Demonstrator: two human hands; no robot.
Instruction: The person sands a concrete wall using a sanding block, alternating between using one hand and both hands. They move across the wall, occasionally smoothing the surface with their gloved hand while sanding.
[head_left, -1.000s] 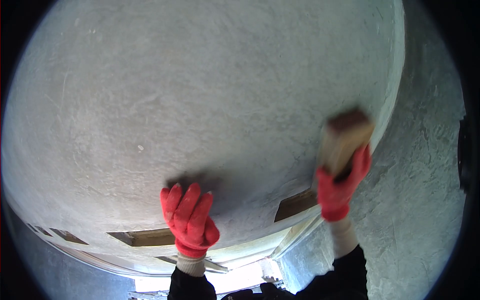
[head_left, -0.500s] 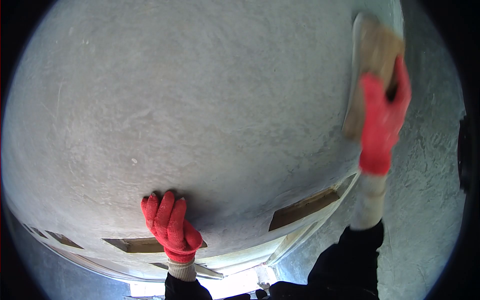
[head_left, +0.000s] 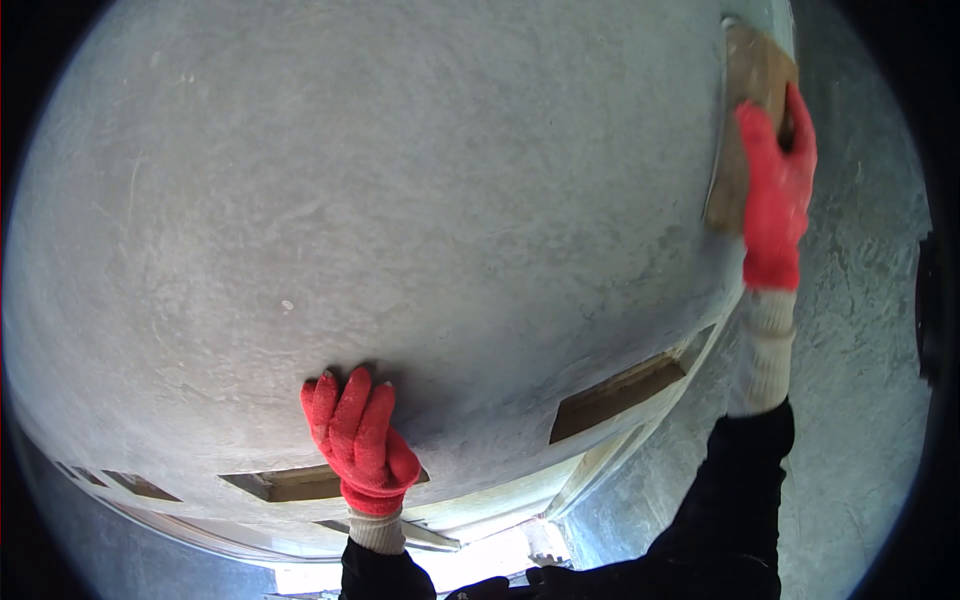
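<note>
My right hand point(head_left: 778, 195), in a red-coated glove, grips a wooden plastering float point(head_left: 757, 75). The float lies with its long side against the grey plastered surface point(head_left: 450, 180), close to the corner at the upper right. My fingers and thumb cover part of its back, so its handle is mostly hidden. Lower down, my left hand point(head_left: 362, 435) wears a matching red glove. Its fingers are stretched out, with the tips resting on the plaster beside a rectangular recess point(head_left: 300, 484); I see nothing held in it.
A second rectangular recess point(head_left: 620, 398) lies to the right of my left hand, and smaller ones point(head_left: 140, 486) sit at the left. Another rough grey plastered face point(head_left: 860, 300) meets the surface along the right. Bright light point(head_left: 480, 565) enters at the bottom.
My right hand and the float have shifted slightly up the image along the corner. My left hand stays on the plaster, while the whole view has shifted a little.
</note>
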